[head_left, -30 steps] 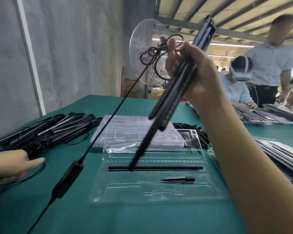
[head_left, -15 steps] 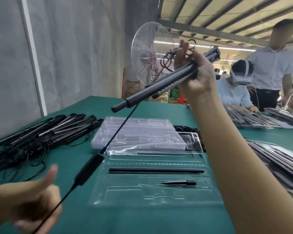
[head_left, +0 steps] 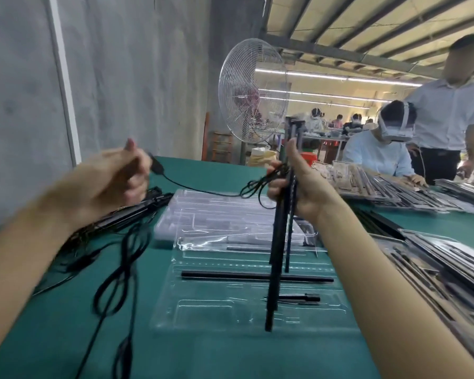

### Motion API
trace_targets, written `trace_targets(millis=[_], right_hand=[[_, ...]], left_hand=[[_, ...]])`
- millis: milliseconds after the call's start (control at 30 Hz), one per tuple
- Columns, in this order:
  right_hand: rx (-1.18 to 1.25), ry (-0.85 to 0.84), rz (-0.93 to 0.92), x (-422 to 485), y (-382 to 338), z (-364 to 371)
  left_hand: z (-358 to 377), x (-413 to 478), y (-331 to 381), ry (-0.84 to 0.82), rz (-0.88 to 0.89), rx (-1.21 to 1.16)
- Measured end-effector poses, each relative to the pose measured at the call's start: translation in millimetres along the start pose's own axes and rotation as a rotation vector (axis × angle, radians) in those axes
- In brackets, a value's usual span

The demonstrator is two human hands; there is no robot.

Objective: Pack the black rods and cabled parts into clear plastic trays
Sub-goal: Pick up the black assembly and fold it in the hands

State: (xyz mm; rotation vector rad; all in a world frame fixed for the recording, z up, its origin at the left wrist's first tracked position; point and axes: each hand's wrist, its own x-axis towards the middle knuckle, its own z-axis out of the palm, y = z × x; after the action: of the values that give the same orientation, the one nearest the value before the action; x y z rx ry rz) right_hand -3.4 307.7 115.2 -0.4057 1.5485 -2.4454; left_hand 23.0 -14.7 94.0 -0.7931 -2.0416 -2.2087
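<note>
Black rods [head_left: 281, 222], several bundled with cable attached: held nearly upright in the right grip [head_left: 307, 184], whose fingers and thumb curl round the shafts. Their lower ends hang over the near clear tray [head_left: 203, 310].
Cable [head_left: 203, 190]: runs left from a tangle at the right grip to a black inline plug [head_left: 157, 166], pinched in the fingertips of the left grip [head_left: 112, 179].
Near tray contents: one single rod [head_left: 230, 275] lying crosswise in a long slot, and one short black part [head_left: 298, 298] in a nearer slot.
Tray stack [head_left: 203, 209]: just beyond the near tray.
Unpacked stock: rod-and-cable pile [head_left: 137, 207], far left on the green surface [head_left: 52, 337].
Step, as judged: freeing the cable from the bundle before seating.
Next move calls for: the cable drawn clear of the tangle, the rods laid flat along the empty slots, and the plug tucked into a recess.
Writing: none legible; no brands or labels made out.
</note>
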Motion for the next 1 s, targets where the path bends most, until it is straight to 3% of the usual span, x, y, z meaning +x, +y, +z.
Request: trace_targets(millis=[133,300,400,600,733,900,1000], right_hand=[[-0.272,-0.039,0.042,0,11,1],[-0.449,-0.252,0.073,1,21,-7],[-0.36,-0.237,0.01,4,30,-5],[-0.174,-0.042,-0.173,8,31,6],[-0.152,0.018,-0.242,6,16,7],[-0.113,0.096,-0.212,3,-10,-6],[-0.122,0.087,-0.247,1,-21,-14]], left_hand=[[65,43,32,0.031,0.17,0.085],[118,75,52,0.125,0.239,0.053],[136,92,62,0.169,0.259,-0.127],[158,110,68,0.116,0.285,-0.519],[157,104,64,0.043,0.226,-0.438],[120,84,38,-0.077,0.003,-0.215],[95,74,17,-0.031,-0.113,-0.144]])
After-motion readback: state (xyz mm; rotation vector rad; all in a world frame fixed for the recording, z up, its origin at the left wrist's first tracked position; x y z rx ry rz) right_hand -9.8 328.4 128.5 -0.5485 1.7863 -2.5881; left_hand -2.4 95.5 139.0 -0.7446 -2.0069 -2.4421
